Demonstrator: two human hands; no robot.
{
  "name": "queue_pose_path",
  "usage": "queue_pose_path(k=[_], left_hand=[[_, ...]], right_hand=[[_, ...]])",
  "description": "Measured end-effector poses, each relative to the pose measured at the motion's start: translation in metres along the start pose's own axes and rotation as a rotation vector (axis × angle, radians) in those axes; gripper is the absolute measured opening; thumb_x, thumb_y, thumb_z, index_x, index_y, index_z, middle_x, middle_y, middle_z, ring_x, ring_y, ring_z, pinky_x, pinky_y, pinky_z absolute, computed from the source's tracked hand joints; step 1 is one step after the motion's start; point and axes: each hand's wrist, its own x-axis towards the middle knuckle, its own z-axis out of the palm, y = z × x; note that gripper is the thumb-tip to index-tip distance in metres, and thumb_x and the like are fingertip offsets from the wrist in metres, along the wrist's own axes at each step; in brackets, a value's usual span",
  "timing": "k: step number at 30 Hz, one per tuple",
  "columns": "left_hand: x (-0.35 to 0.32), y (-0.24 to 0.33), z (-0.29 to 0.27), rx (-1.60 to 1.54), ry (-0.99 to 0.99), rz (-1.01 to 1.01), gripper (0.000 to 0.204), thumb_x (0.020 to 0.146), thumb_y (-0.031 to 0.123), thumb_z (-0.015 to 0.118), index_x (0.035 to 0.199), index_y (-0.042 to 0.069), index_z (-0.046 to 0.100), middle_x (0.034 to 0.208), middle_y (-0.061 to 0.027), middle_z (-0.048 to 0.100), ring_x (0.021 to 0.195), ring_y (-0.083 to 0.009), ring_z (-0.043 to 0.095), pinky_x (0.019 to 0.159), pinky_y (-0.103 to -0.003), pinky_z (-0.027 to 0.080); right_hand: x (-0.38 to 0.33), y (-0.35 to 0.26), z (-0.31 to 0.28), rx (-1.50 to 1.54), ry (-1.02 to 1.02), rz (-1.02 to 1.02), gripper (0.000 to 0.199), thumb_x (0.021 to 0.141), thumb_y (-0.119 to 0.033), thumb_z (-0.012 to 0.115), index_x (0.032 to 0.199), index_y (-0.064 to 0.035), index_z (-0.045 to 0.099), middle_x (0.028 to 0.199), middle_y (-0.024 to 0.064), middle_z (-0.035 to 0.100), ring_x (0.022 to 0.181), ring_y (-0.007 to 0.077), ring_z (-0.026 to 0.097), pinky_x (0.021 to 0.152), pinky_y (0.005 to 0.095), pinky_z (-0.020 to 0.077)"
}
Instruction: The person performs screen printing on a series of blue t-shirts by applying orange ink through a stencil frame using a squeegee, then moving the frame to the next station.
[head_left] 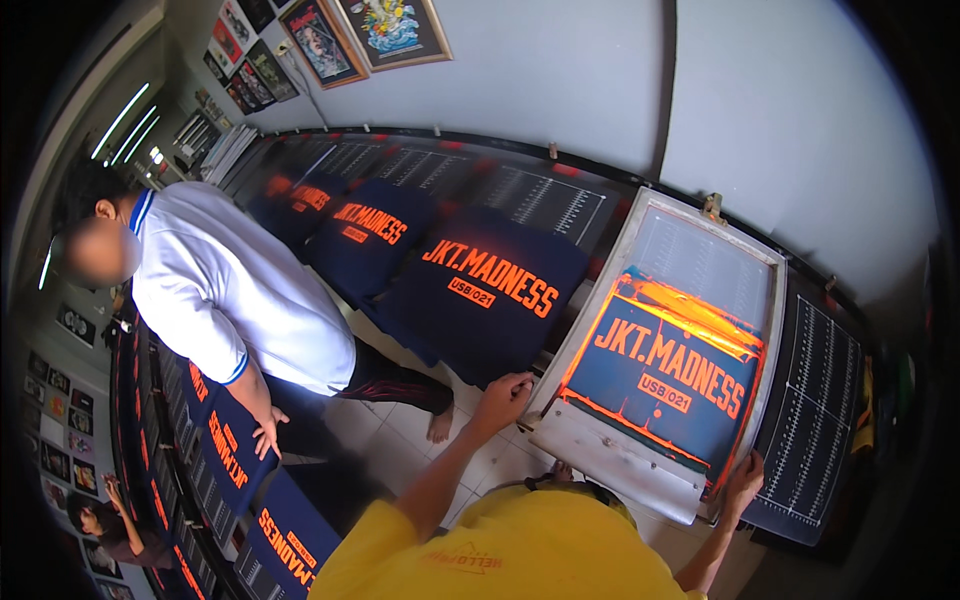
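A screen printing frame point(606, 292) with pale, worn edges lies tilted over the bench at front right. Bright orange ink point(690, 318) is banded across the far part of its mesh, and block lettering shows through below. My left hand point(505, 402) is closed, its fingers curled at the frame's near left corner. At the near right corner my right hand point(741, 486) is closed on the frame's side. Left of the frame, a navy shirt point(470, 335) with orange lettering lies flat on the bench. Any cloth under the mesh cannot be told clearly.
More navy printed shirts point(360, 240) line the bench to the far left. A black ruled board point(808, 410) lies right of the frame. A co-worker in a white shirt point(235, 280) leans over shirts on a second bench point(185, 440). Another person point(120, 525) is at lower left.
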Motion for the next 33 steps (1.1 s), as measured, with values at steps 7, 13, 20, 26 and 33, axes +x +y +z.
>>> queue_pose_path(k=[7, 13, 20, 26, 33], left_hand=[[0.013, 0.022, -0.024, 0.405, 0.170, 0.409, 0.028, 0.092, 0.019, 0.059, 0.105, -0.004, 0.067, 0.099, -0.0190, 0.068, 0.086, -0.0356, 0.067, 0.079, -0.039, 0.053], [0.022, 0.014, -0.013, 0.026, -0.162, -0.028, 0.029, 0.095, 0.022, 0.057, 0.102, -0.004, 0.066, 0.095, -0.0212, 0.067, 0.084, -0.0350, 0.066, 0.073, -0.038, 0.051], [0.028, -0.008, 0.018, 0.070, -0.149, -0.043, 0.029, 0.094, 0.022, 0.057, 0.099, -0.004, 0.067, 0.096, -0.0214, 0.067, 0.086, -0.0368, 0.066, 0.075, -0.038, 0.051], [0.024, -0.026, 0.031, 0.057, -0.036, 0.104, 0.029, 0.094, 0.022, 0.058, 0.096, -0.005, 0.066, 0.084, -0.0208, 0.066, 0.076, -0.0312, 0.067, 0.069, -0.037, 0.050], [0.030, -0.032, 0.038, -0.096, -0.101, -0.151, 0.032, 0.092, 0.024, 0.059, 0.103, -0.004, 0.069, 0.085, -0.0190, 0.070, 0.077, -0.0237, 0.068, 0.072, -0.034, 0.050]], right_hand=[[0.000, -0.011, -0.003, -0.014, -0.010, 0.039, 0.033, 0.095, -0.016, 0.049, 0.116, 0.0047, 0.062, 0.105, 0.0283, 0.067, 0.101, 0.0432, 0.064, 0.089, 0.0457, 0.0473], [0.001, -0.009, 0.004, -0.005, 0.016, 0.057, 0.029, 0.095, -0.017, 0.050, 0.112, 0.0013, 0.065, 0.100, 0.0251, 0.068, 0.095, 0.0412, 0.065, 0.085, 0.0454, 0.0481], [0.002, -0.001, 0.010, -0.044, 0.058, 0.063, 0.026, 0.095, -0.015, 0.051, 0.110, 0.0007, 0.065, 0.100, 0.0231, 0.067, 0.093, 0.0377, 0.064, 0.085, 0.0430, 0.0484], [0.005, 0.011, 0.014, -0.008, 0.055, 0.043, 0.028, 0.094, -0.015, 0.050, 0.111, 0.0027, 0.064, 0.104, 0.0254, 0.067, 0.101, 0.0419, 0.063, 0.087, 0.0464, 0.0468], [0.005, 0.011, 0.016, -0.043, 0.045, 0.112, 0.027, 0.096, -0.017, 0.051, 0.110, 0.0018, 0.064, 0.095, 0.0211, 0.067, 0.088, 0.0329, 0.064, 0.082, 0.0421, 0.0485]])
